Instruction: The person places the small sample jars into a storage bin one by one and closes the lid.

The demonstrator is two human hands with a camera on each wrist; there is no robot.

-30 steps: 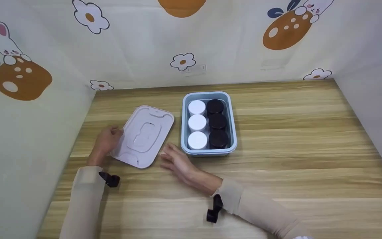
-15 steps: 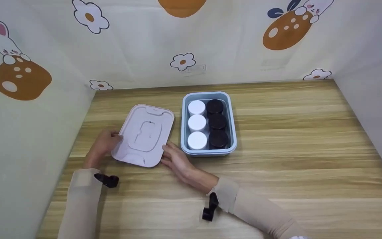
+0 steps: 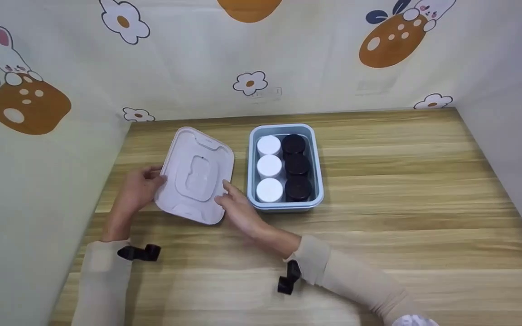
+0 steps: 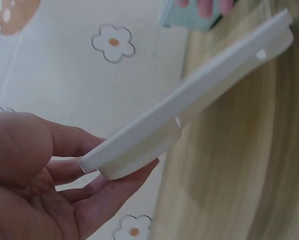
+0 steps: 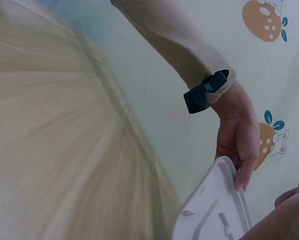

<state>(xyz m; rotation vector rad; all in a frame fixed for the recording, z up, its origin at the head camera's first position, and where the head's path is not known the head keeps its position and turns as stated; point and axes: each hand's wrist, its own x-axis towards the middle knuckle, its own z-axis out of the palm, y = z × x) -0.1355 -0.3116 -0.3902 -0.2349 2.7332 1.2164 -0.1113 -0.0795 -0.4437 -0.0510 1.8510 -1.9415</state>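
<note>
A pale pinkish-white plastic lid [image 3: 197, 179] with a raised rim is held tilted above the table by my left hand [image 3: 137, 188]. In the left wrist view the lid [image 4: 184, 102] appears edge-on, with the thumb and fingers pinching its near end. My right hand [image 3: 243, 213] is beside the lid's right edge, fingers extended; in the left wrist view its fingertips [image 4: 204, 7] look apart from the lid. A light blue box [image 3: 319, 176] stands right of the lid. Inside it are a column of white-capped jars [image 3: 269, 167] and a column of black-capped jars [image 3: 297, 165].
The wood-grain table [image 3: 401, 203] extends to the right of the box and towards the front. A patterned cloth [image 3: 188, 59] with flowers and oranges hangs behind and along the left side. Each wrist carries a black camera mount [image 3: 141, 252].
The left hand has raised and tilted the lid. The right hand came to the lid's right edge, and its fingers now look apart from it. The box has not moved.
</note>
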